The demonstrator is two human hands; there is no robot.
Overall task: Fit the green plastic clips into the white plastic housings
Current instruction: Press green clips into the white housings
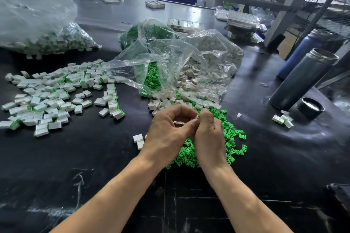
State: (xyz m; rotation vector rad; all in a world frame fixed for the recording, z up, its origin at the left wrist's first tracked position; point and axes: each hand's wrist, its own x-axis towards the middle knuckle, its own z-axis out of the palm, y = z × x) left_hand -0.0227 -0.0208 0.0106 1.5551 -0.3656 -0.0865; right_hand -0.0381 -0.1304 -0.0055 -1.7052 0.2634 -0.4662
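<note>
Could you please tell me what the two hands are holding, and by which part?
Both the left hand and right hand curl together round something small; the fingers hide it.

Assembled housings [56, 96] left; loose clips [233, 138] right; bags [181, 62] behind.

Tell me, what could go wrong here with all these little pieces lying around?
The loose green clips reach toward the table's right side, so a sweep of the right hand might scatter some. The open flask stands near the parts; a knock could tip it. Both hands, left hand included, hide the join, so a crooked fit may go unnoticed.
</note>
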